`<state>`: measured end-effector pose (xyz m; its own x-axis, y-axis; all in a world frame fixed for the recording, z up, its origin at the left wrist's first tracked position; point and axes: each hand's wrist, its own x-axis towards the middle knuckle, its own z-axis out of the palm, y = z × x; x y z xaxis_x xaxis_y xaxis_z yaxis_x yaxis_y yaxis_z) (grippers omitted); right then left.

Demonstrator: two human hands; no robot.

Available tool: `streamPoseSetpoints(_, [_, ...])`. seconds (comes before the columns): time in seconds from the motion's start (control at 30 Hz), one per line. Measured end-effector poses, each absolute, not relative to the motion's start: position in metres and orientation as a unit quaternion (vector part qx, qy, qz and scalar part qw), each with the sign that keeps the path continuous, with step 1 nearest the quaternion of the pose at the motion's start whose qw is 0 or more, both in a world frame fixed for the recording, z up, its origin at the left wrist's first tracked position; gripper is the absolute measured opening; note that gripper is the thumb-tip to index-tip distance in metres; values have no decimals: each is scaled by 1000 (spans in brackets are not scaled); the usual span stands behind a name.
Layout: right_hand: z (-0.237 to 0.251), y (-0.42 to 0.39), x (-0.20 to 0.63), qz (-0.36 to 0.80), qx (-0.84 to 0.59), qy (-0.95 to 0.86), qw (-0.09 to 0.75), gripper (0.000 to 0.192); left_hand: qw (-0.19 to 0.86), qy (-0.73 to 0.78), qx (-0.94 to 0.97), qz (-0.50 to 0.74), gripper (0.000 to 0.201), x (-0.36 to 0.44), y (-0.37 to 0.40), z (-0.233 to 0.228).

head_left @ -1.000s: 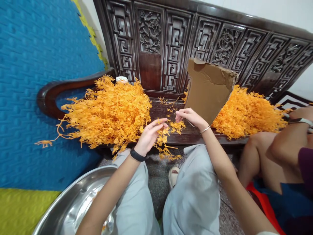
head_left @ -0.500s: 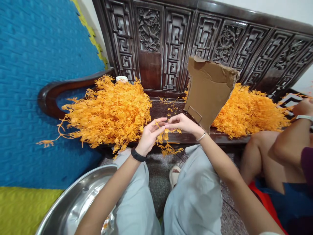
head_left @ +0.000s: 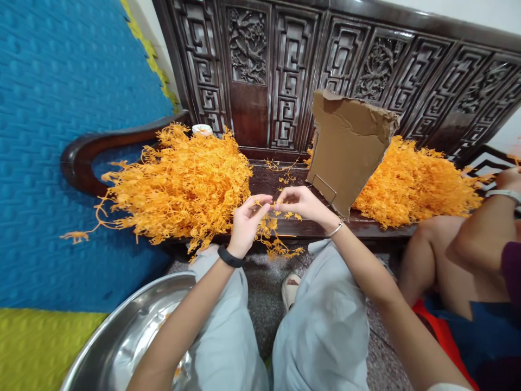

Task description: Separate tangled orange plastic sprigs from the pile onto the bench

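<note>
I'm seeing both hands meeting in front of the dark carved wooden bench (head_left: 285, 179), just over its front edge. The left hand (head_left: 246, 222) is pinching a thin branching orange plastic sprig (head_left: 273, 225) between thumb and fingertips; the right hand (head_left: 301, 202) is pinching the same sprig from the other side, fingertips almost touching the left ones. The sprig's loose end is hanging down past the bench edge between my knees.

On the bench seat, left of the hands, a big tangled heap of orange plastic sprigs (head_left: 183, 187) is sitting, spilling over the front edge. Right of the hands, a torn brown cardboard sheet (head_left: 350, 146) is standing against the bench back, with a second orange heap (head_left: 411, 182) behind and beside it. A few stray orange bits (head_left: 285, 172) are lying on the seat between the two heaps.

The round shiny steel basin (head_left: 130, 336) is sitting on the floor below the bench, at my left knee; only a few orange bits seem to be lying in it, partly hidden by my arm. Judging by that, little is done so far, with both heaps large.

Another person's arm with a wristband (head_left: 480, 222) is working at the bench's right end.
</note>
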<state>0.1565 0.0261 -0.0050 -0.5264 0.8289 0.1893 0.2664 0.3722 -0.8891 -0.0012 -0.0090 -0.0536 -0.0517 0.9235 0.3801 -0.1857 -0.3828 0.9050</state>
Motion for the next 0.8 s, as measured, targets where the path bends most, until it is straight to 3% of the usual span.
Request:
streamPoseSetpoints(0.2, [-5,28,159,427,-328,-766,351,17,518,366,505,585,21,-1,-9,-49])
streamPoseSetpoints(0.63, [-7,18,147,294,-337,-823,349,12,537,389,482,572,22,-3,-10,-48])
streamPoseSetpoints(0.8, [-11,17,144,296,-346,-824,337,10,561,401,478,544,25,-6,-10,-46])
